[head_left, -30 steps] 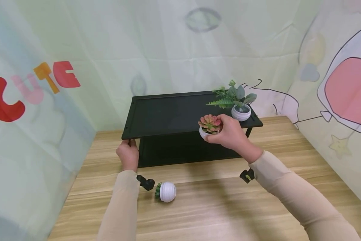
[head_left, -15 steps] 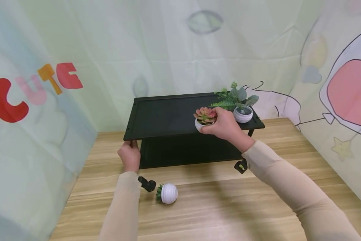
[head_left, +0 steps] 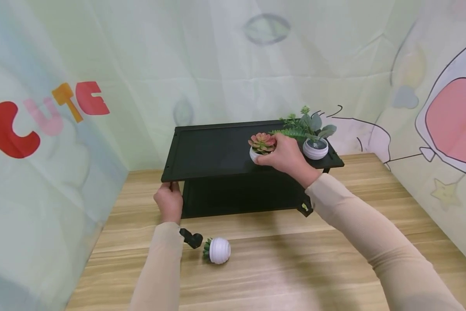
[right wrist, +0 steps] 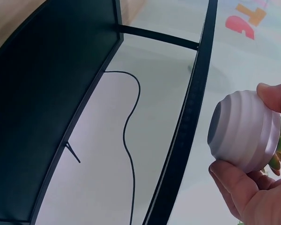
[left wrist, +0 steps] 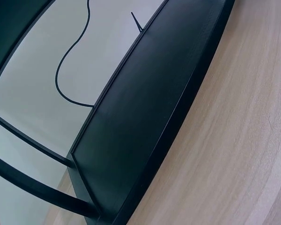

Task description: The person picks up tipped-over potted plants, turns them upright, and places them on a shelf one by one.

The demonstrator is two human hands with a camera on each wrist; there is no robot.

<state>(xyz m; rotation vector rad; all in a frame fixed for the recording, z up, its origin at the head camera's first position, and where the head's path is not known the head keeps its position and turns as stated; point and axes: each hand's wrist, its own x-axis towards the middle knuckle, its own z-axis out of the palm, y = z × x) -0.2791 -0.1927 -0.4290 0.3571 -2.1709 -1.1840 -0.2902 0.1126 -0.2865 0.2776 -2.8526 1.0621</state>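
Right hand (head_left: 289, 156) pinches a ribbed white pot (right wrist: 246, 132) above the black shelf (head_left: 213, 151), left hand (head_left: 169, 203) gripping its front corner, leafy plant (head_left: 315, 125) atop.

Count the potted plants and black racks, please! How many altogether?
Black rack: 1
Potted plants: 3 (reddish plant in the right hand, leafy plant on the rack, tipped plant on the table)
Total: 4

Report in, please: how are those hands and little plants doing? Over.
Left hand grips black shelf at front left corner. Right hand holds red succulent above its top. Leafy plant occupies right end; small potted plant lies sideways on table.
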